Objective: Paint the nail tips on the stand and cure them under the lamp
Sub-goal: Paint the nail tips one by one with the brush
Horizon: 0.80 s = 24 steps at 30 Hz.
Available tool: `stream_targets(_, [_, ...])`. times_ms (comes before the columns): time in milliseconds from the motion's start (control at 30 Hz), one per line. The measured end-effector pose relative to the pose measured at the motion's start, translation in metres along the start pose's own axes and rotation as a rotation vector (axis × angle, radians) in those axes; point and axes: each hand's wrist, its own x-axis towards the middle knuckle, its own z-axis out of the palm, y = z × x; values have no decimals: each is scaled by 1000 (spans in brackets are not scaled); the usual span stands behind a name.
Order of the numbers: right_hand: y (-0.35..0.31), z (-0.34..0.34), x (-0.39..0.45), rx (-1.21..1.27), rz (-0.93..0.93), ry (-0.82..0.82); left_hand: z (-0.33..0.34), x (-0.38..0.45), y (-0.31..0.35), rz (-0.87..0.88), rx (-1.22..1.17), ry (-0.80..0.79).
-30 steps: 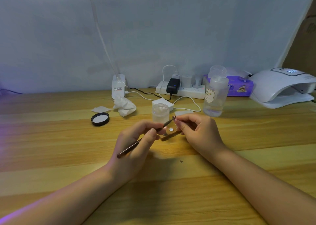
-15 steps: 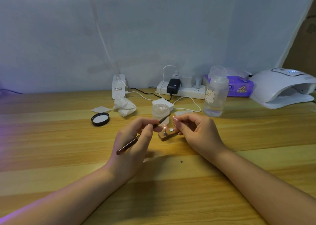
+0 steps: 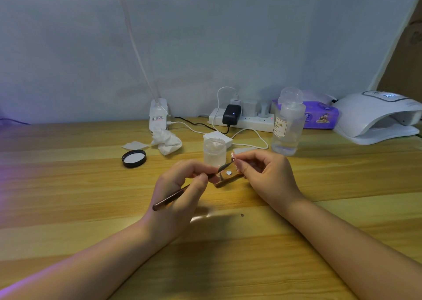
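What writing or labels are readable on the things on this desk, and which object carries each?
"NAIL": on the cream label of the clear pump bottle; the smaller lines under it are too blurred to read.
Purple wipes pack: printed pictures and text, too small to read.
White lamp base: red-and-white sticker, unreadable.
Curing lamp: lit display on top, digits not legible.

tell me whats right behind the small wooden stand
A small clear jar stands just behind the wooden stand. The hands cover the jar's lower edge.
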Motion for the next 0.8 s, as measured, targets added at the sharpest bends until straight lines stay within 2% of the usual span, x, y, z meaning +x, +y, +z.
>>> stream_targets(133, [0, 1, 0, -53, -31, 12, 1, 0, 0, 31, 35, 8])
stream_targets(400, [0, 1, 0, -160, -127, 53, 2, 0, 4, -13, 86, -18])
stream_targets(800, [0, 2, -1, -73, -88, 29, 2, 0, 0, -44, 4, 14])
